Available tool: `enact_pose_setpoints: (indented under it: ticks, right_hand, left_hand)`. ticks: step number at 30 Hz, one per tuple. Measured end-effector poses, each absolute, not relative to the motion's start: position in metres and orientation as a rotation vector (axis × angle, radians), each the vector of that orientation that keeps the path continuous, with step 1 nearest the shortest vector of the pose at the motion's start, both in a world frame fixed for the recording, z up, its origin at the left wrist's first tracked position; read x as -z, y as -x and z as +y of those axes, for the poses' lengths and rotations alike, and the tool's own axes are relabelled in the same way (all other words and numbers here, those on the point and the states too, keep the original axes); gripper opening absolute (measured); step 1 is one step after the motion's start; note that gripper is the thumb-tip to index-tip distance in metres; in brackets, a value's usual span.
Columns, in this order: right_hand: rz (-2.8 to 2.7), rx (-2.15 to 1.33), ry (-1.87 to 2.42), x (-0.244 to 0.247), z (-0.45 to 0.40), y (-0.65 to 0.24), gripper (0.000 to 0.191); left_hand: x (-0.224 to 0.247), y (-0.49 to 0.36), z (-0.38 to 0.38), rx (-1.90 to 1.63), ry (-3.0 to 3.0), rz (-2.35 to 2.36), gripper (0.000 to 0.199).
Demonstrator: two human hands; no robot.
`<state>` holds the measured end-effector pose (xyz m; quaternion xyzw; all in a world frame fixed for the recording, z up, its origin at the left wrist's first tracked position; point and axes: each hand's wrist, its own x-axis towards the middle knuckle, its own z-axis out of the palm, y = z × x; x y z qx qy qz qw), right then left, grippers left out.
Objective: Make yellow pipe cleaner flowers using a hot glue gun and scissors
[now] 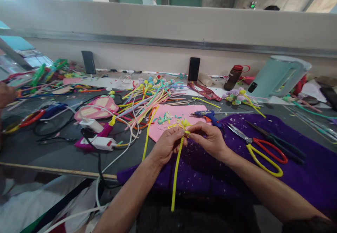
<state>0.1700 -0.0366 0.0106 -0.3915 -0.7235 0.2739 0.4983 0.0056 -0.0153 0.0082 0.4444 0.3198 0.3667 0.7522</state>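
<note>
Between both hands is a yellow pipe-cleaner flower (178, 168), its long stem hanging down past the purple cloth (207, 177). My left hand (168, 143) pinches the stem just below the flower head. At the flower's right side, the fingertips of my right hand (207, 138) are closed on a small yellow petal piece. Just behind lies a pink foam sheet (158, 133) scattered with short yellow, white and green snippets. A blue glue gun (210, 116) rests at that sheet's right edge. Scissors (259, 148) with red and yellow handles and dark pliers (281, 143) lie right of my right hand.
Bundled pipe-cleaner flowers (150, 96) spread behind the sheet. A power strip (92, 141) with plugs and looping cables sits left. A phone (194, 68), a brown bottle (233, 77) and a pale green kettle (276, 77) stand along the back. Another person's hand (6, 94) is at far left.
</note>
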Motion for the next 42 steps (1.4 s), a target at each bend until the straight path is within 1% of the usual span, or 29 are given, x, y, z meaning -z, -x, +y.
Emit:
enact_pose_setpoints:
  ticks: [6, 11, 13, 17, 20, 28, 34, 42]
  right_hand:
    - [-1.828, -0.466, 0.911, -0.012, -0.038, -0.173, 0.009]
    - [-1.974, -0.358, 0.989, -0.018, -0.037, -0.18, 0.007]
    - [-1.955, -0.454, 1.014, -0.022, -0.035, -0.186, 0.007]
    - [-1.694, -0.836, 1.074, -0.026, -0.025, -0.203, 0.007]
    - [-1.557, -0.956, 1.082, -0.022, -0.019, -0.213, 0.01]
    - [-1.662, -0.966, 0.951, -0.013, -0.023, -0.208, 0.011]
    - [-1.813, -0.86, 0.897, -0.016, -0.03, -0.207, 0.011]
    - [-1.954, -0.774, 0.889, -0.022, -0.038, -0.206, 0.006]
  left_hand:
    - [-0.008, -0.007, -0.015, -0.764, -0.972, 0.692, 0.02]
    - [-0.006, -0.008, -0.015, -0.726, -1.018, 0.715, 0.019]
    - [-0.005, -0.008, -0.014, -0.698, -1.037, 0.733, 0.019]
    - [-0.003, -0.008, -0.012, -0.614, -1.039, 0.762, 0.02]
    - [-0.003, -0.008, -0.013, -0.551, -1.062, 0.757, 0.02]
    - [-0.008, -0.009, -0.015, -0.425, -1.155, 0.728, 0.021]
    - [-0.005, -0.007, -0.012, -0.363, -1.246, 0.731, 0.023]
    - [-0.005, -0.007, -0.011, -0.333, -1.338, 0.706, 0.023]
